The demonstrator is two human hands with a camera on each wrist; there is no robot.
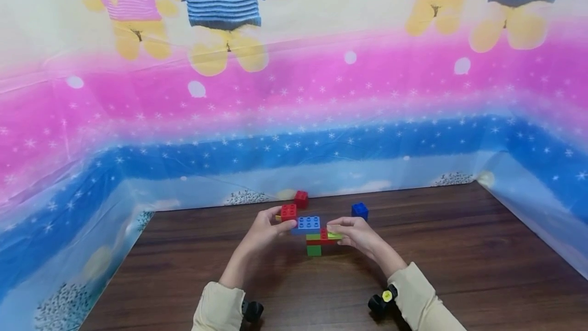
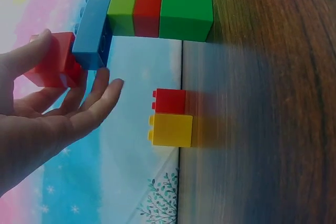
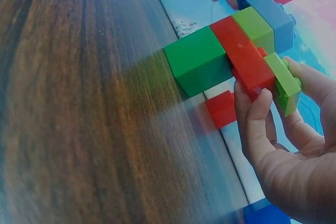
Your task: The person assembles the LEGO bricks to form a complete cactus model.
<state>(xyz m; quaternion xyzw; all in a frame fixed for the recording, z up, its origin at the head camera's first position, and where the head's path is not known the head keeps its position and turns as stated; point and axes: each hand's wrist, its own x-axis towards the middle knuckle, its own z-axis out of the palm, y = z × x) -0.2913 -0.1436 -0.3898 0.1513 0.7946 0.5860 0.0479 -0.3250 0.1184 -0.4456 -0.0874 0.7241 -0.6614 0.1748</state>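
A tower of toy building blocks stands on the table. Its bottom is a dark green block [image 3: 197, 61], topped by a long red block [image 3: 241, 51], a light green block [image 3: 255, 27] and a blue block [image 1: 308, 225]. With thumb and fingers, my left hand [image 1: 264, 229] holds a red block [image 2: 55, 59] at the blue block's left end; whether they are joined I cannot tell. My right hand [image 1: 360, 234] pinches a thin lime-green block [image 3: 283, 82] at the long red block's right end, with fingertips also touching that red block from below.
Near the table's back edge lie a red block [image 1: 301, 199] and, beside it, a yellow block [image 2: 172, 129], mostly hidden behind my left hand in the head view. A dark blue block [image 1: 360, 211] lies behind my right hand. A printed cloth [image 1: 275, 162] rises behind the wooden table [image 1: 184, 264].
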